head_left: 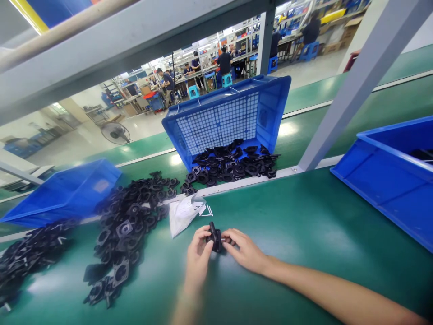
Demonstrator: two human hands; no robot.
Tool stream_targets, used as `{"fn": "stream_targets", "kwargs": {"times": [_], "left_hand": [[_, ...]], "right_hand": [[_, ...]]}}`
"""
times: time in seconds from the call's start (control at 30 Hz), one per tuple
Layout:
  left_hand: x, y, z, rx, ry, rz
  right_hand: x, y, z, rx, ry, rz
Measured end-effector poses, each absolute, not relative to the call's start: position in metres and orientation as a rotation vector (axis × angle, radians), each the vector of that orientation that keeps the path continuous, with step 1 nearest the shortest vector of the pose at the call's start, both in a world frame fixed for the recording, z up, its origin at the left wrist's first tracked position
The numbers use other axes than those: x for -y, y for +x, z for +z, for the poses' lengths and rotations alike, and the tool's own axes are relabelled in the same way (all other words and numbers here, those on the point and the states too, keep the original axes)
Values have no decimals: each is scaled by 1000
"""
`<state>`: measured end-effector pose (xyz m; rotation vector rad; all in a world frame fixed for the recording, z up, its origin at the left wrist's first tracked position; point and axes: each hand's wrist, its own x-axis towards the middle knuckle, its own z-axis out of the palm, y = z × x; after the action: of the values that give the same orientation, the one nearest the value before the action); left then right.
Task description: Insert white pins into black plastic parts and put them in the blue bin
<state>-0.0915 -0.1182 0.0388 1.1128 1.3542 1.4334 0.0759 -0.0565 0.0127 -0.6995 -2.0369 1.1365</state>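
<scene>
My left hand (199, 250) grips a black plastic part (214, 239) by its left side, above the green work surface. On the part's right side, my right hand (243, 248) has its thumb and fingers pinched on a short, pale rod (222, 239) whose end meets the part. The fingertips hide much of the rod, so I cannot tell how far it sits inside. Just beyond my hands lies an opened clear plastic bag (182, 216) of white rods, with several loose white rods (209, 210) at its mouth.
Black parts (142, 203) lie heaped to the left, and a second dark heap (30, 253) sits farther left. A tipped blue crate (219, 115) spills more parts. Blue bins (389, 167) flank both sides. A grey post (352, 95) slants up at the right. People work at far benches.
</scene>
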Motion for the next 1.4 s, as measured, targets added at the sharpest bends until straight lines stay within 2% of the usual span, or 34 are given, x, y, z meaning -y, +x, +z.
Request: {"fn": "stream_targets", "kwargs": {"times": [0.1, 0.27, 0.5, 0.73, 0.97, 1.07, 1.17, 1.3, 1.4], "left_hand": [[120, -92, 35, -1450, 1232, 1465], [118, -90, 32, -1629, 1416, 1241], [118, -88, 30, -1668, 1416, 1201], [120, -78, 33, -1592, 1359, 1183], [120, -80, 36, -1506, 1160, 1235], [119, -84, 37, -1526, 1122, 1279], [119, -85, 38, -1566, 1096, 1277], [118, -85, 38, -1616, 1112, 1223], [118, -84, 38, -1626, 1136, 1201]], "right_hand": [[55, 76, 14, 1973, -717, 1143], [51, 76, 12, 1940, -763, 1143], [51, 76, 7, 1974, -766, 1203], [49, 74, 11, 1932, -760, 1407], [24, 81, 18, 1370, -628, 2095], [13, 90, 25, 1127, -559, 2274], [4, 96, 25, 1351, -647, 2172], [-3, 98, 15, 1914, -788, 1603], [-6, 99, 10, 1958, -716, 1626]]}}
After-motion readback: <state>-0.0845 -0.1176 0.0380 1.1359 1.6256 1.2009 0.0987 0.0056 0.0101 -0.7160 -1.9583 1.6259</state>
